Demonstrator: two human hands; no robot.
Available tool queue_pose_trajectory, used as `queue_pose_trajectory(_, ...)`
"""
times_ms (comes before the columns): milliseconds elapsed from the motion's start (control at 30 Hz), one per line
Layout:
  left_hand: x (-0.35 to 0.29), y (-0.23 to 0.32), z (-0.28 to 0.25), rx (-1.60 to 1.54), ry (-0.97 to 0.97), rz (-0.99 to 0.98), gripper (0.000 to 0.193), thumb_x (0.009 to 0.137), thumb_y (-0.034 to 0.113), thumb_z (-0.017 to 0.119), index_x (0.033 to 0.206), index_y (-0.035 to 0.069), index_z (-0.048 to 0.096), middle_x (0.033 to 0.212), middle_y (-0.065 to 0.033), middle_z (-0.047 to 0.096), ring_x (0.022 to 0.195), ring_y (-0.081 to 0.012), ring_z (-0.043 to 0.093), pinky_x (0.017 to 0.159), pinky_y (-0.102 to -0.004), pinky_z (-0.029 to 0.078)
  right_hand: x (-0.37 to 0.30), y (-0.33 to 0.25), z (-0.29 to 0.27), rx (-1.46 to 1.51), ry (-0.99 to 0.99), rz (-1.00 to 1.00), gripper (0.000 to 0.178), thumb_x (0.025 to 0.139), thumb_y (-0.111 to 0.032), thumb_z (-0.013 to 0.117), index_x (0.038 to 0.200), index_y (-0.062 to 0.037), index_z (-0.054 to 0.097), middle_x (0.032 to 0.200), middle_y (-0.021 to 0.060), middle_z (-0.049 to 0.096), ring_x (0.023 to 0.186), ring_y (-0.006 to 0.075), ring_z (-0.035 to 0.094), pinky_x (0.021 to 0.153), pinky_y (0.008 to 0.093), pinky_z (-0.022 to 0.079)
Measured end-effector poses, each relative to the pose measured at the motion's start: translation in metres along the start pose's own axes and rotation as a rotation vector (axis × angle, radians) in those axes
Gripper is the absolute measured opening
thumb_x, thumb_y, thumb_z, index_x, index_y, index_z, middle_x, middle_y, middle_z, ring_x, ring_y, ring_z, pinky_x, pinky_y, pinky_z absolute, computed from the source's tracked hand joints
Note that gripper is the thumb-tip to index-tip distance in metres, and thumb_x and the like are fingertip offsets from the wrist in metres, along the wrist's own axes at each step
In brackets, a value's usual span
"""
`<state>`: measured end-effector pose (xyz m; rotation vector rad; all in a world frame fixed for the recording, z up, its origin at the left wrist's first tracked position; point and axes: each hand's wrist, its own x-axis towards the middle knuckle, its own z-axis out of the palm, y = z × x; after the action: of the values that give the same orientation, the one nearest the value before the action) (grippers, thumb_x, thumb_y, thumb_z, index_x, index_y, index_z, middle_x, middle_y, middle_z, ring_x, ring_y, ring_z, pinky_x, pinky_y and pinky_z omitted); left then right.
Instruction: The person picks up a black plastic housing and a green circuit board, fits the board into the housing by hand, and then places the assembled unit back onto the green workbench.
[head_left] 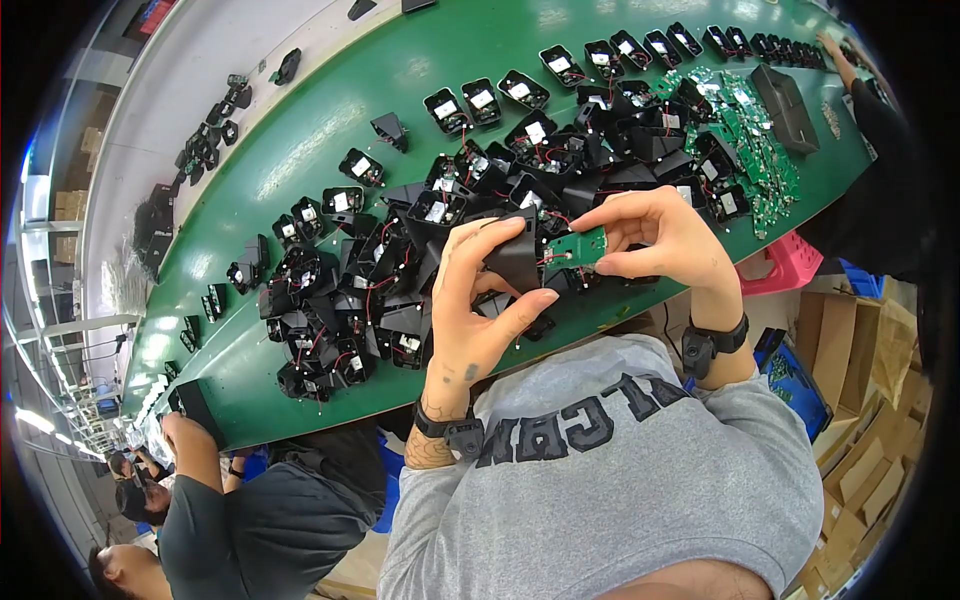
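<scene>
My left hand point(470, 310) is closed around a black plastic housing point(515, 255), its open end turned to the right. Between the thumb and fingers of my right hand point(660, 235) is a small green circuit board point(577, 249), held by its right end. The board's left end meets the mouth of the housing; how far it reaches inside I cannot tell. Under and beyond my hands lies a heap of similar black housings point(440, 205), many with red wires and white labelled parts inside.
Loose green circuit boards point(745, 140) are piled at the right beside a black bin point(785, 108). A row of housings point(525, 90) runs along the far side of the green table point(300, 150). Co-workers sit at left and right; a pink stool point(785, 265) and cardboard boxes point(850, 350) stand at right.
</scene>
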<state>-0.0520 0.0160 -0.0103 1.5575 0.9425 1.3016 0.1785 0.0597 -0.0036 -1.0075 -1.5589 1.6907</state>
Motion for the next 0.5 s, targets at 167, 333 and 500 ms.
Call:
queue_pose_trajectory(167,-0.001,-0.001,-0.001,0.037,-0.033,-0.036,0.061,0.069,0.005,0.079,0.124,0.005,0.052,0.122,-0.0118,0.045,0.097,-0.0180,0.058,0.069,-0.0260,0.055,0.000,0.000,0.002,0.019,-0.007,-0.006,0.033,0.073,-0.003,0.073,0.105,0.0036,0.066,0.074,0.0044,0.065,0.067,0.0070,0.061,0.063,0.0187,0.049)
queue_pose_trajectory(333,0.001,-0.002,0.001,0.062,-0.148,-0.241,0.063,0.078,0.002,0.069,0.133,0.005,0.040,0.121,-0.0092,0.048,0.104,-0.0180,0.057,0.077,-0.0277,0.054,0.003,-0.003,0.005,0.002,0.039,0.013,0.025,0.070,0.001,0.074,0.095,0.0029,0.068,0.079,0.0028,0.063,0.070,0.0074,0.062,0.060,0.0201,0.049)
queue_pose_trajectory(500,0.004,-0.013,0.017,-0.444,-0.199,-0.545,0.060,0.085,0.001,0.062,0.136,0.011,0.033,0.124,-0.0083,0.045,0.102,-0.0163,0.057,0.074,-0.0299,0.057,0.021,-0.014,0.019,-0.227,0.048,0.024,0.014,0.074,-0.009,0.076,0.079,0.0009,0.067,0.061,0.0013,0.061,0.052,0.0056,0.058,0.046,0.0178,0.042)
